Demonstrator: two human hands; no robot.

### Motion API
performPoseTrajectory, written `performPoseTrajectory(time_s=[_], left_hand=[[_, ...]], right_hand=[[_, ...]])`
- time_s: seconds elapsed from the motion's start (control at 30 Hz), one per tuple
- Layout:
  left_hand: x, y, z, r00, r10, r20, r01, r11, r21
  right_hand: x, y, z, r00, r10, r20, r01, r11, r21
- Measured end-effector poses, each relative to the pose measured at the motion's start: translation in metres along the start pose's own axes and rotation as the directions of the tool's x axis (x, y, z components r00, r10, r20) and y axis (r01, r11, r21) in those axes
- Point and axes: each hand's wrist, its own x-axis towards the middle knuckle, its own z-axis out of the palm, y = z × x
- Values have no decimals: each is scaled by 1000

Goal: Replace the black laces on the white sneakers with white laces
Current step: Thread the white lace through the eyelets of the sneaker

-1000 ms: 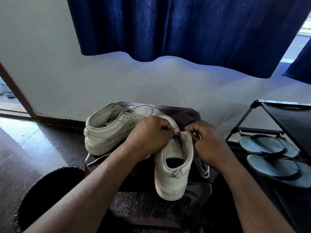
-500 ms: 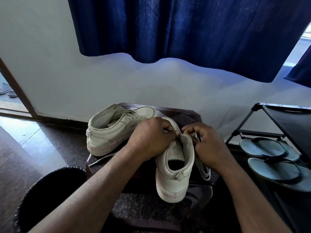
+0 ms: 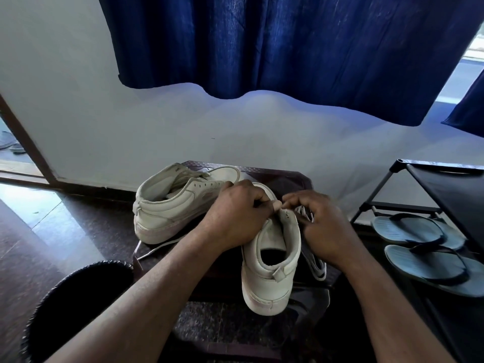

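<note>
Head view, and from where I stand by the stool it looks like this. The left hand (image 3: 235,213) is closed over the top of the near sneaker (image 3: 269,271). Its fingers are curled round the front of the upper, and its thumb tip presses at the front edge of the collar. The right hand (image 3: 327,229) meets it from the other side, fingers bent, their tips at that same edge just beside the left thumb. I cannot tell whether they pinch a lace or only the eyelet flap, because the knuckles hide it.

The near sneaker stands upright on a dark brown stool (image 3: 288,175), heel toward the person and toe toward the wall. A white lace (image 3: 315,265) lies in loops on the stool just right of this sneaker and runs up under the right hand. The far sneaker (image 3: 172,208) lies to the left, tipped onto its side, heel at the left and toe reaching behind the left hand. A second white strand (image 3: 154,248) trails out from under it toward the stool's left edge.

A black bin (image 3: 78,297) sits on the floor at the near left. On the right is a black rack (image 3: 445,195) with two grey-blue flip-flops (image 3: 416,229) on its lower shelf. Behind everything, a blue curtain (image 3: 288,48) hangs over a pale wall (image 3: 104,113).
</note>
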Motion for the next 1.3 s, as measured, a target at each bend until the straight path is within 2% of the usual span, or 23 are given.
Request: performPoseTrajectory(time_s=[0.07,0.13,0.23,0.33,0.43,0.57,0.73,0.77,0.83,0.87,0.9,0.93,1.0,1.1,1.23,1.3], left_hand=[[0,-4,2,1000,-28,-3,28,999,-43],[1,-8,3,996,-85,-6,83,984,-157],[2,-9,0,979,-198,54,203,901,-384],[2,-10,-4,960,-267,81,270,821,-503],[3,-12,-6,956,-287,55,267,780,-566],[3,-10,-7,963,-265,46,238,759,-607],[4,-10,-7,968,-246,36,215,754,-620],[3,-10,-8,969,-245,36,213,753,-623],[3,-11,-10,970,-243,30,206,747,-632],[3,-10,-12,969,-246,25,206,748,-630],[3,-10,-13,969,-245,17,201,753,-627],[3,-10,-14,970,-241,12,196,757,-623],[2,-11,-14,972,-233,11,189,757,-625],[3,-12,-12,975,-220,24,184,747,-639],[3,-13,-10,980,-198,34,173,748,-640],[3,-14,-10,979,-202,39,181,755,-631]], right_hand=[[1,0,1,1000,14,-20,-14,1000,3],[0,3,0,998,49,-40,-51,997,-53],[-2,8,-9,987,141,-83,-158,952,-264],[-5,12,-16,961,249,-122,-277,867,-414],[-4,16,-14,973,221,-74,-232,902,-363],[-3,7,-7,1000,9,-9,-10,998,-55],[-2,3,-3,999,-44,-8,43,996,-72],[-2,5,-2,999,-44,-7,43,994,-103],[-2,8,-4,1000,1,24,7,945,-326],[-3,10,-5,996,78,44,-50,888,-458],[-3,12,-9,987,157,44,-112,853,-510],[-3,15,-13,978,203,45,-156,862,-482],[-3,18,-19,985,167,41,-151,951,-269],[-3,8,-15,998,-39,55,43,996,-73],[0,1,-7,985,-168,35,169,985,-20],[0,5,-4,993,-117,24,119,981,-154]])
